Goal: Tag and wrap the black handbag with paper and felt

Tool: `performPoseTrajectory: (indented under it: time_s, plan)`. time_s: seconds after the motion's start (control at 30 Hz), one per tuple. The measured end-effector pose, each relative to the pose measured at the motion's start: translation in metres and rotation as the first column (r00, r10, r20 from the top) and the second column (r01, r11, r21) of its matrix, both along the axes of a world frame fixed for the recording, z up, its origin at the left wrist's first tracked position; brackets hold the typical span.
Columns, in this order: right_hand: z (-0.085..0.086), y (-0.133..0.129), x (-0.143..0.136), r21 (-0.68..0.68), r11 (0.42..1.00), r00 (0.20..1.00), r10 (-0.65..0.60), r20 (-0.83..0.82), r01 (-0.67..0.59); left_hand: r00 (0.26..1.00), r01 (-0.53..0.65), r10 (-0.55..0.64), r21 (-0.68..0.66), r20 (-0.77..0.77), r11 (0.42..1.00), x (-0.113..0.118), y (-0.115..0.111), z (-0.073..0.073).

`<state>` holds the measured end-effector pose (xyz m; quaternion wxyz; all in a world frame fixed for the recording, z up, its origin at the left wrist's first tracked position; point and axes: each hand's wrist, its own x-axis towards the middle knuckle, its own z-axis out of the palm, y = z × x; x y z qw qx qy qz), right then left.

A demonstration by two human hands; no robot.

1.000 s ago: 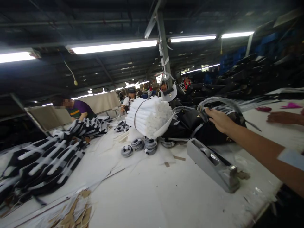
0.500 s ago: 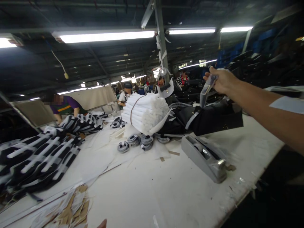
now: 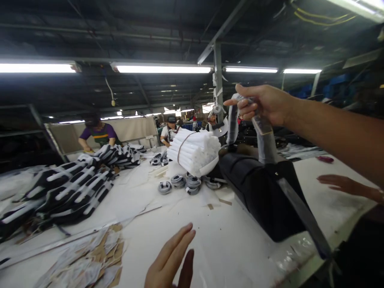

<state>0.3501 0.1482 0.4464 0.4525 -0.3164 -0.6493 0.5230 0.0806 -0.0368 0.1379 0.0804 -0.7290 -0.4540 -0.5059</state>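
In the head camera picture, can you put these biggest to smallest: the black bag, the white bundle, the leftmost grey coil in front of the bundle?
1. Black bag
2. White bundle
3. Leftmost grey coil

The bag is nearest the camera, so real sizes are unsure.

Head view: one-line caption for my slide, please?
Right hand grips a black bag by its wrapped handle while the open left hand hovers above the white table.

our right grip (image 3: 267, 104), a bare hand with slender fingers (image 3: 248, 110), meets an uncovered wrist (image 3: 291, 111) and forearm (image 3: 336, 130); our left grip (image 3: 168, 262), too, is a bare hand.
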Motion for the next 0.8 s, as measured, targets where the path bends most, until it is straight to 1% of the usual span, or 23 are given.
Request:
performPoseTrajectory:
  time_s: [0.1,0.17,0.2,0.27,0.33,0.4,0.43,0.53,0.6,0.67,0.7,0.73,0.8]
  plan:
    - [-0.022,-0.023,-0.028,-0.097,0.984,0.989,0.148,0.004,-0.147,0.991,-0.097,0.101,0.039,-0.086,0.994,-0.008,0.001,0.013]
    - [-0.041,-0.034,-0.045,-0.148,0.957,0.968,0.251,0.003,-0.248,0.977,-0.201,0.200,0.003,-0.069,0.980,-0.019,-0.002,0.016]
    - [-0.052,-0.038,-0.054,-0.167,0.940,0.953,0.304,0.004,-0.299,0.970,-0.242,0.241,-0.045,-0.034,0.969,-0.026,-0.005,0.015]
    - [-0.074,-0.043,-0.072,-0.191,0.901,0.917,0.399,0.003,-0.391,0.961,-0.259,0.271,-0.167,0.055,0.951,-0.040,-0.016,0.008]
    - [-0.098,-0.043,-0.090,-0.200,0.864,0.882,0.471,-0.005,-0.462,0.953,-0.226,0.270,-0.267,0.140,0.937,-0.052,-0.029,-0.004]
    - [-0.123,-0.041,-0.109,-0.199,0.844,0.860,0.511,0.014,-0.498,0.941,-0.184,0.266,-0.339,0.211,0.922,-0.062,-0.042,-0.020]
    - [-0.136,-0.040,-0.118,-0.204,0.844,0.857,0.514,0.043,-0.496,0.933,-0.166,0.268,-0.374,0.239,0.912,-0.066,-0.048,-0.028]
    - [-0.172,-0.035,-0.135,-0.227,0.882,0.882,0.450,0.139,-0.414,0.922,-0.125,0.275,-0.465,0.272,0.877,-0.076,-0.054,-0.047]
    - [-0.191,-0.030,-0.131,-0.229,0.918,0.932,0.351,0.093,-0.323,0.923,-0.121,0.285,-0.504,0.261,0.855,-0.081,-0.052,-0.054]
    - [-0.210,-0.026,-0.115,-0.220,0.948,0.972,0.236,-0.003,-0.230,0.917,-0.129,0.299,-0.515,0.263,0.848,-0.085,-0.049,-0.056]
    - [-0.222,-0.024,-0.103,-0.206,0.962,0.984,0.176,-0.022,-0.177,0.907,-0.140,0.317,-0.509,0.278,0.849,-0.086,-0.047,-0.057]
    - [-0.234,-0.023,-0.091,-0.191,0.975,0.993,0.116,-0.005,-0.114,0.888,-0.160,0.345,-0.500,0.304,0.851,-0.086,-0.046,-0.058]
    - [-0.264,-0.026,-0.068,-0.149,0.989,0.991,0.017,0.133,0.003,0.824,-0.202,0.417,-0.490,0.383,0.848,-0.080,-0.047,-0.062]
